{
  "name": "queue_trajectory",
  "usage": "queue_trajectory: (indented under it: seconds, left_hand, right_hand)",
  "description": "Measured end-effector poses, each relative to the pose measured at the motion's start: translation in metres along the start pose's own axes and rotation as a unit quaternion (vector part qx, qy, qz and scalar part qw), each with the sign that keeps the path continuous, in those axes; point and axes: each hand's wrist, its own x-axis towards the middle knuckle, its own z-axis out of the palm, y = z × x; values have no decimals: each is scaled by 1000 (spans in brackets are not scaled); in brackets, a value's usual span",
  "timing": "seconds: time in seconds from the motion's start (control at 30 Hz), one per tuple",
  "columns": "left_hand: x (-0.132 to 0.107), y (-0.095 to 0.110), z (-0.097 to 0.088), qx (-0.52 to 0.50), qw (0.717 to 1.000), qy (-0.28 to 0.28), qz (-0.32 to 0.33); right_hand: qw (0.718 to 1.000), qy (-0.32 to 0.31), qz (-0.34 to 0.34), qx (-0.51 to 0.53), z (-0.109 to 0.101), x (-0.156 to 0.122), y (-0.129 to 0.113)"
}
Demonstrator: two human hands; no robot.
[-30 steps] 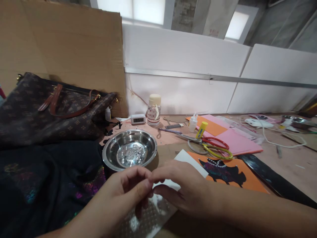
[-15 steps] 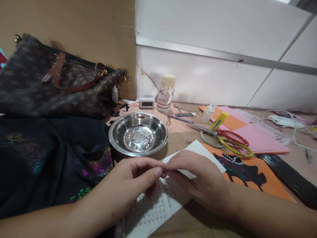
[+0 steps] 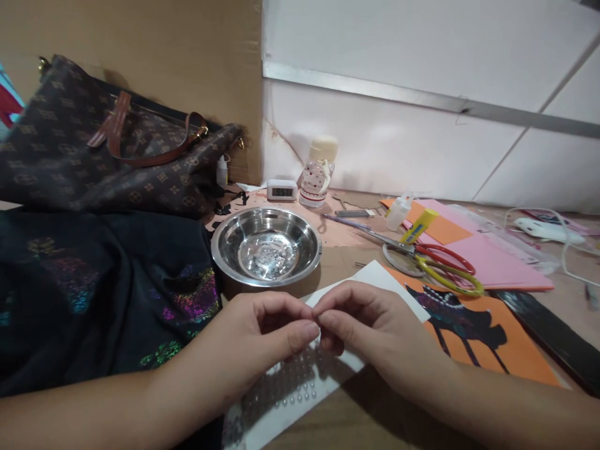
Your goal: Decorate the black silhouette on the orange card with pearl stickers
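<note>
My left hand (image 3: 255, 344) and my right hand (image 3: 370, 328) meet fingertip to fingertip just above a white sheet (image 3: 300, 387) covered with rows of small pearl stickers. Both hands are pinched together on something too small to make out. The sheet lies on the table under my hands, its far corner reaching toward a steel bowl (image 3: 265, 245) that holds small shiny bits. To the right lies an orange card (image 3: 510, 356) with a black animal cut-out (image 3: 462, 319) trimmed with pearls.
A brown patterned handbag (image 3: 94, 162) and dark sequinned cloth (image 3: 94, 294) fill the left. Scissors (image 3: 435, 265), a glue stick (image 3: 419, 225), a small glue bottle (image 3: 398, 212), pink paper (image 3: 487, 253), a little clock (image 3: 281, 189) and a bottle (image 3: 319, 172) stand behind. A black strip (image 3: 548, 331) lies right.
The view has tipped downward and shifted; my hands have stayed pinched together over the sticker sheet, fingers shifting slightly.
</note>
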Motion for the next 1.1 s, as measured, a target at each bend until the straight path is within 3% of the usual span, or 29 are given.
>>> queue_trajectory:
  seconds: [0.6, 1.1]
  left_hand:
    - [1, 6, -2, 3, 999, -40, 17]
    - [1, 2, -2, -1, 999, -44, 14]
  right_hand:
    - [993, -23, 46, 102, 0, -1, -2]
    - [991, -33, 63, 111, 0, 1, -1]
